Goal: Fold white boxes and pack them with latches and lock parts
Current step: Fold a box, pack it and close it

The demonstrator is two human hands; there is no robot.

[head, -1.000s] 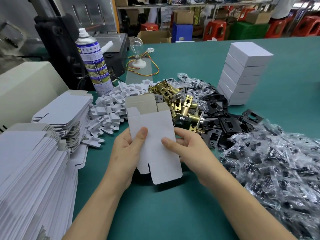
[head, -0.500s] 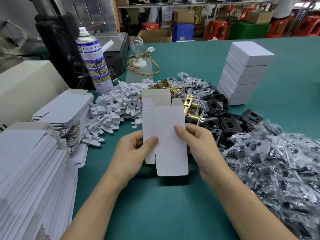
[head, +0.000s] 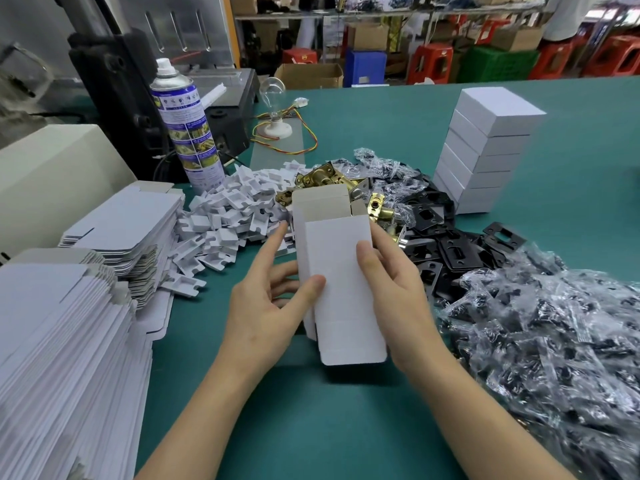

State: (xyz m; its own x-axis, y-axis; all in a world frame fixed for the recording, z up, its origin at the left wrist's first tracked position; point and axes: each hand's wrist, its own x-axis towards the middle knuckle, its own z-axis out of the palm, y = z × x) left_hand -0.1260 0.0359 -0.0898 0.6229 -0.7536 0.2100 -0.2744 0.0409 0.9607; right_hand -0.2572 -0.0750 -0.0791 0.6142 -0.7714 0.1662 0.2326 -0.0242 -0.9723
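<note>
Both hands hold a white carton box (head: 341, 271) upright over the green table (head: 311, 420); it is opened into a tube with its top and bottom flaps loose. My left hand (head: 266, 306) pinches its left side, thumb on the front panel. My right hand (head: 394, 289) grips the right edge. Behind the box lie brass latches (head: 379, 211), black strike plates (head: 450, 247), white plastic inserts (head: 228, 216) and bagged lock parts (head: 554, 341). Flat box blanks (head: 59, 341) are stacked at the left.
A pile of several folded white boxes (head: 485, 150) stands at the back right. A spray can (head: 183, 123), a black machine (head: 114, 84), a bulb on wires (head: 275, 109) and a beige housing (head: 52, 178) crowd the back left.
The flat blank has been squared up into an open tube and shifted right and farther from me. My left fingers have spread along its side; my right hand has moved onto the right edge.
</note>
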